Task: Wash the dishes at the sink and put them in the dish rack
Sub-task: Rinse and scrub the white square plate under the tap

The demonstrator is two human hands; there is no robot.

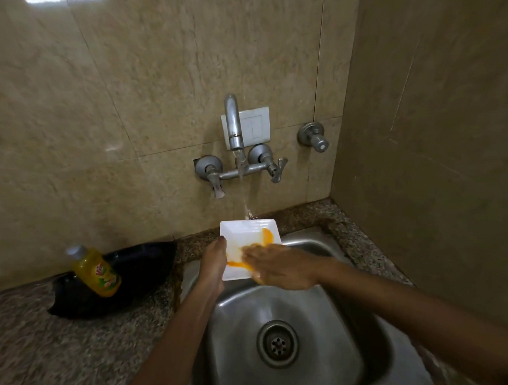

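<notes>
One white square plate (242, 236) is in hand, held tilted over the back left corner of the steel sink (323, 319), with its far edge under the stream from the tap (233, 124). Orange residue streaks its face.

The likeliest mishap, as I judge it, is the plate slipping. It is wet and held from one side only, so a hard push from the rubbing hand could lever it out of the grip and drop it into the basin. Water striking the tilted face could also splash onto the granite surface (51, 357), where a yellow bottle (95, 271) leans on a black bag (129, 271).

The left hand (213, 264) grips the plate's left edge, thumb on the rim, fingers curled behind it and out of sight. The right hand (281, 266) lies flat on the lower face, fingers spread and pressing. It appears to be rubbing with something orange beneath it, perhaps a sponge, but motion blur hides whether it holds anything. No dish rack is visible.
</notes>
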